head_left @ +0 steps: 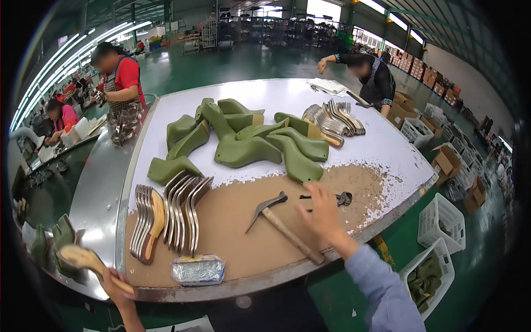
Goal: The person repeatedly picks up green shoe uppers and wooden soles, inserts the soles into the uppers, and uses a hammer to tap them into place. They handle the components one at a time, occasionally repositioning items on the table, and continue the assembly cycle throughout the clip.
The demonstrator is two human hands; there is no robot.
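At the lower left, my left hand (115, 284) grips a tan shoe insole (82, 257), held up beyond the table's near left corner. My right hand (322, 214) is over the brown worn part of the table, fingers stretched out. It is nearest to lasting pincers (344, 198), partly hidden behind the hand, and just below the tip of a green shoe last (293, 160). Beside it lies a hammer (292, 234) with a wooden handle and dark curved head. Several more green shoe lasts (249, 151) are heaped at mid-table. Curved insoles (185, 210) stand in rows at the left.
A small foil-lined box (198, 270) sits at the near edge. More insoles (334, 119) lie far right. Green lasts (63, 243) rest on the metal side bench (105, 188). White crates (441, 221) stand right on the floor. Co-workers are at far left (124, 77) and far right (376, 77).
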